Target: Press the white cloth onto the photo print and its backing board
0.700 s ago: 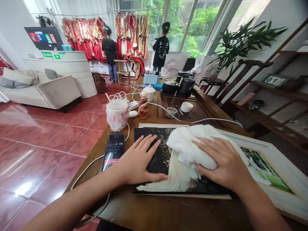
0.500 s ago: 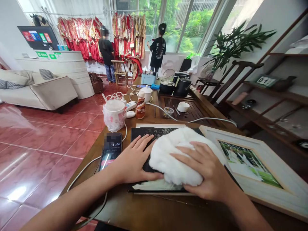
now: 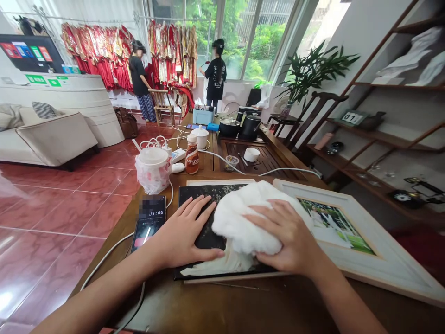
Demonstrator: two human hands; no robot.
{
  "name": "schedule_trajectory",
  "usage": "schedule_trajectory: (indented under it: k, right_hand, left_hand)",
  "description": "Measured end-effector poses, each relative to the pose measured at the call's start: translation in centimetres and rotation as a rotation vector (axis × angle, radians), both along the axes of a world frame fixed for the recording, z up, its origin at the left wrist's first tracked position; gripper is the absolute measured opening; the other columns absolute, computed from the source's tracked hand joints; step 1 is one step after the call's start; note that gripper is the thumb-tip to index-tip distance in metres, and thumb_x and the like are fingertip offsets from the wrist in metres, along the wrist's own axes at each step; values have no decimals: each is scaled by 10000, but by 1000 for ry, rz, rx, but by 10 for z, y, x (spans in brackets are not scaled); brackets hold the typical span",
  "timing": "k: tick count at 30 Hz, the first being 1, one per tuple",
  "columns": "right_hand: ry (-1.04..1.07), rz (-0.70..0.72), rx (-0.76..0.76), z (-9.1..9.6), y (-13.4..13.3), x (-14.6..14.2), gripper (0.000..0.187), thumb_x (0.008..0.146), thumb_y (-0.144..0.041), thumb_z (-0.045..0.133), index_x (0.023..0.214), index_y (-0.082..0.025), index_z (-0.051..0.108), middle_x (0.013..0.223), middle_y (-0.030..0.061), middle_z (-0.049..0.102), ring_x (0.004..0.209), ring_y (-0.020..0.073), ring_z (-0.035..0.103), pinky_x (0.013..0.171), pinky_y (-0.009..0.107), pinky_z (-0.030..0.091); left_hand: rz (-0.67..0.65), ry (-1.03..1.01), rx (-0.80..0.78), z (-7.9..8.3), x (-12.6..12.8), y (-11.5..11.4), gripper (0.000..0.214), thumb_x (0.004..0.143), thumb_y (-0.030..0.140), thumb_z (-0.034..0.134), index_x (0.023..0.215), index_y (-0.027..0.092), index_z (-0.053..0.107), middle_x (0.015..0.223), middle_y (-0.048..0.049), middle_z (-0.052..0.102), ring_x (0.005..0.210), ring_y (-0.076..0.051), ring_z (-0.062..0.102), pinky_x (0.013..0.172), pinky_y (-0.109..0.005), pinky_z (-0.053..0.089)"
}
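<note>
A dark photo print [image 3: 203, 232] lies flat on the wooden table [image 3: 222, 306] in front of me. My left hand [image 3: 182, 234] rests flat on its left part, fingers spread, holding it down. My right hand [image 3: 287, 236] presses a bunched white cloth [image 3: 243, 218] onto the middle of the print, fingers curled over the cloth. A white-framed photograph [image 3: 347, 232] lies to the right, its near corner under the cloth.
A phone [image 3: 149, 221] with a cable lies left of the print, near the table's left edge. Behind stand a bagged cup [image 3: 153, 169], a brown bottle [image 3: 192, 157], kettles [image 3: 243, 125] and a tea tray [image 3: 257, 160]. Two people stand far off by red garments. Shelves are on the right.
My right hand has slid the cloth leftward across the print toward my left hand. The left hand has stayed in place. The view has turned to the right.
</note>
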State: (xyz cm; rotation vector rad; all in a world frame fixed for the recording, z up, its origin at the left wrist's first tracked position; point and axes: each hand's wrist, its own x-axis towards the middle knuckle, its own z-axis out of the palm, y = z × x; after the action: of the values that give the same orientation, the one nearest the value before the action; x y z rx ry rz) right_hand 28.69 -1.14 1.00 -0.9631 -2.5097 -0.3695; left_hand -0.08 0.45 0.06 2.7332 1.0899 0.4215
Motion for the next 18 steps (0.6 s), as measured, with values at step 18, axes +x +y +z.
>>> schedule_trajectory:
  k: [18]
  right_hand:
    - [-8, 117, -6, 0, -8, -19, 680, 686, -461, 679, 1312, -231, 541, 1249, 81, 632, 1021, 319, 541, 990, 528, 303]
  left_hand:
    - [-31, 14, 7, -2, 0, 1, 992, 804, 694, 619, 1550, 183, 212, 1596, -151, 244, 1479, -333, 189, 1204, -522, 179]
